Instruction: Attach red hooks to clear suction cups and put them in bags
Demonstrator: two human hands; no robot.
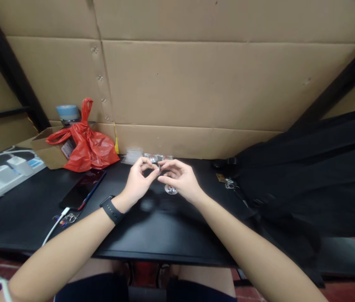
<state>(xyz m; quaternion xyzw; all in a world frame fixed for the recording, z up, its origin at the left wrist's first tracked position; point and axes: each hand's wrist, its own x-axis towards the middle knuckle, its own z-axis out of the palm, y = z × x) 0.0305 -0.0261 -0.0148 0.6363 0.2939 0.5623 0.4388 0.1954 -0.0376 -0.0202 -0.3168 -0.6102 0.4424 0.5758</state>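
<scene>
Over the black desk my two hands meet at a small thin dark piece [159,168], seen edge-on and too small to name. My left hand [139,178], with a dark watch [112,209] on its wrist, is closed, pinching this piece between thumb and fingers. From the other side my right hand [182,179] has curled fingers at the same piece; its thumb lies slightly below. A clear round disc [171,190] with a bit of red shows just under my right hand, partly hidden by it. Behind the fingers lie small clear plastic packets [152,157].
Leftward are a phone [83,191] on a white cable, key rings [70,217], a red plastic bag [91,147], a cardboard box [47,153] and a power strip [4,180]. Black fabric [309,180] covers the right side, near more keys [229,183]. A cardboard wall [190,84] stands behind.
</scene>
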